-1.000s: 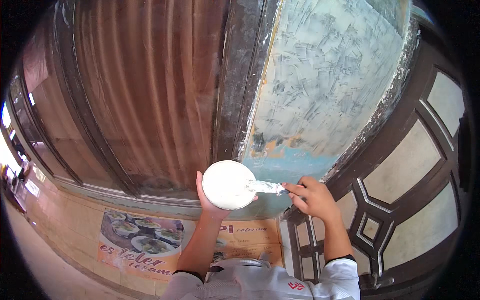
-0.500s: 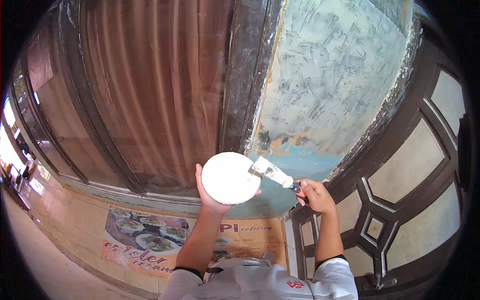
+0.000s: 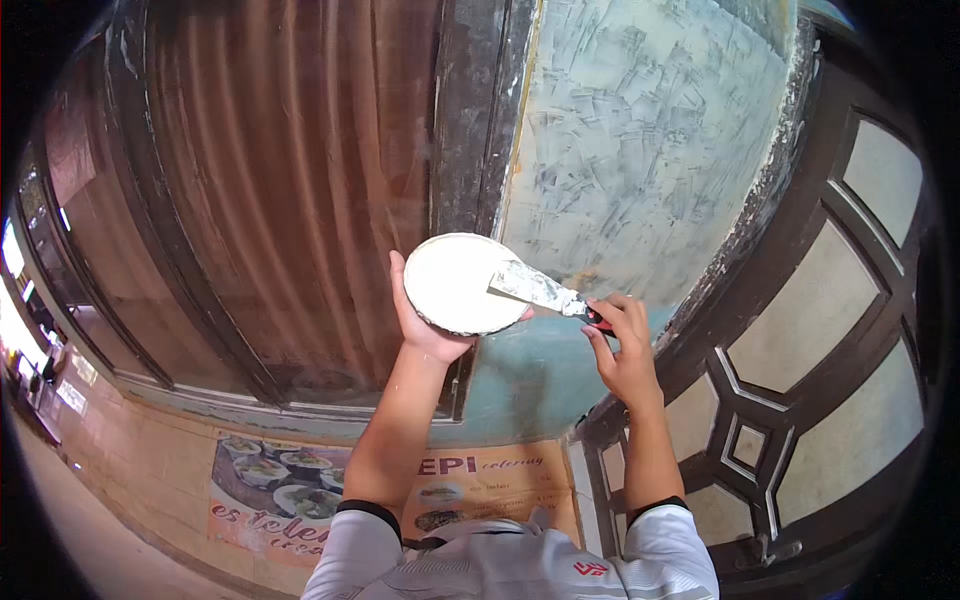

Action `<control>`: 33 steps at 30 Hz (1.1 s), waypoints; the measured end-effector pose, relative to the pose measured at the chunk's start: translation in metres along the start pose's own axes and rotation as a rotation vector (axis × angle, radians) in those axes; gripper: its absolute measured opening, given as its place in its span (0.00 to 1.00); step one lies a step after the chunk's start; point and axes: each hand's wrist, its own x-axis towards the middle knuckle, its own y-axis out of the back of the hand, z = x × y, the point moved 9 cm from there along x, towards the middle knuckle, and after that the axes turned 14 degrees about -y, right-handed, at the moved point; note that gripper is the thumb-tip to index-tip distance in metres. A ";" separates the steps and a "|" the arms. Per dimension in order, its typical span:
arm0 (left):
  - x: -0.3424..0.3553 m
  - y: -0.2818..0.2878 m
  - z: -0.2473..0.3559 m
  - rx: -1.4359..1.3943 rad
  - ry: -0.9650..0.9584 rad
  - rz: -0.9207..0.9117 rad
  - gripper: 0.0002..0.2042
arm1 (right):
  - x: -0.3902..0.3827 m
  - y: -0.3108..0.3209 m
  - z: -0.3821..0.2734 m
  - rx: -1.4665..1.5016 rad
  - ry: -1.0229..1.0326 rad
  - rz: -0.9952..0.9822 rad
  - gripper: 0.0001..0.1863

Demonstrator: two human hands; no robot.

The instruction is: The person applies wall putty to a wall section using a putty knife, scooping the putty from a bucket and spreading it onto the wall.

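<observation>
My left hand (image 3: 425,325) supports a round tub of white putty (image 3: 450,285) from below and the side, its fingers wrapped round it. The white surface faces up toward me. In my right hand (image 3: 625,345) is a putty knife (image 3: 535,288) with a red and black handle. White putty smears its blade, and the blade's tip lies over the right part of the white surface. Behind the tub and knife stands a wall panel (image 3: 640,150), pale blue-grey with rough white smears above and smoother light blue below.
A dark wooden post (image 3: 465,120) borders the panel on the left, beside a glass pane with a brown curtain (image 3: 290,180) behind it. To the right is a dark wooden door (image 3: 790,400) with pale insets. Printed banners (image 3: 275,490) lie low by the tiled floor.
Both hands have risen with the tub and the putty knife, up against the view of the panel. The knife's blade now reaches further over the putty. The view has shifted slightly.
</observation>
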 end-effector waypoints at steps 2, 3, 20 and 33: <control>0.002 -0.007 -0.004 -0.007 0.012 -0.029 0.45 | 0.001 0.005 0.000 -0.064 0.025 0.062 0.23; 0.004 -0.006 -0.006 -0.010 0.015 -0.030 0.45 | 0.001 0.008 -0.002 -0.123 0.051 0.120 0.24; 0.060 -0.004 0.009 -0.002 -0.216 0.039 0.47 | 0.009 -0.056 0.077 0.185 -0.348 0.101 0.27; 0.067 -0.017 0.069 0.142 -0.277 -0.151 0.56 | -0.055 -0.215 0.176 0.014 -0.210 -0.028 0.34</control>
